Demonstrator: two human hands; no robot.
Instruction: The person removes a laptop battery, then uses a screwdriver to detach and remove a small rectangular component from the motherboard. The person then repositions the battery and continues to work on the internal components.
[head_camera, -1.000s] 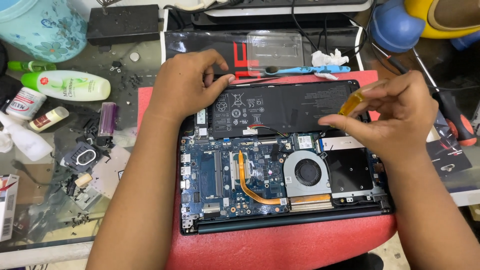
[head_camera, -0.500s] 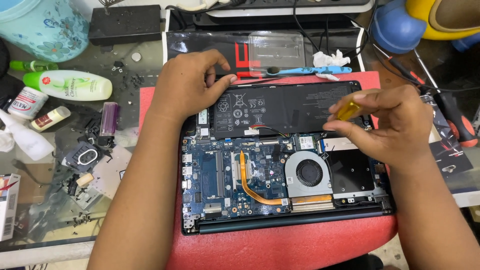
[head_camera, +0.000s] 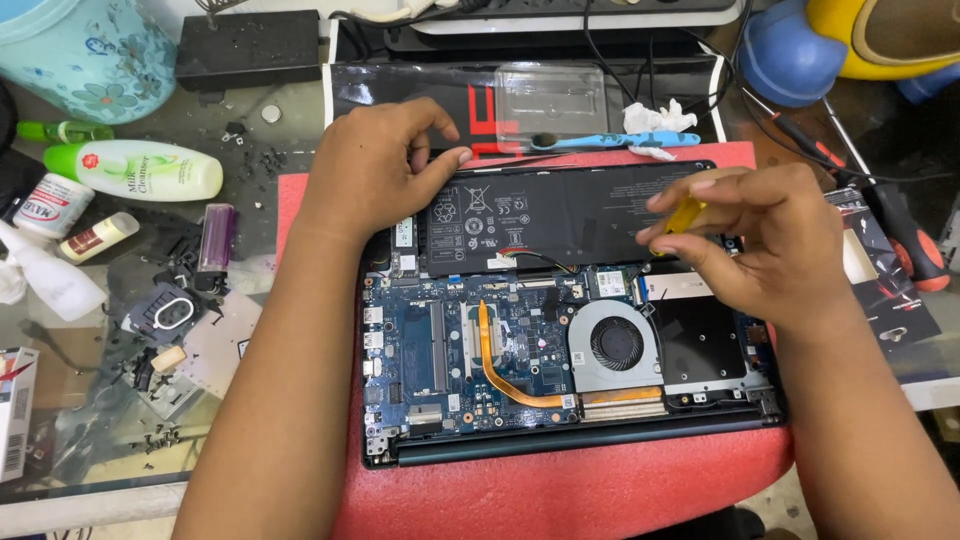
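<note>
While we look down from the head view, our left hand (head_camera: 375, 170) rests curled, holding nothing, on the opened laptop's (head_camera: 570, 440) top-left corner beside the black battery (head_camera: 560, 215); our right hand (head_camera: 760, 240) pinches a yellow-handled screwdriver (head_camera: 683, 215) over the battery's right end, above the fan (head_camera: 613, 345).

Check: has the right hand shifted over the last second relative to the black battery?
Yes. The right hand with its yellow tool moved slightly left, toward the black battery.
</note>
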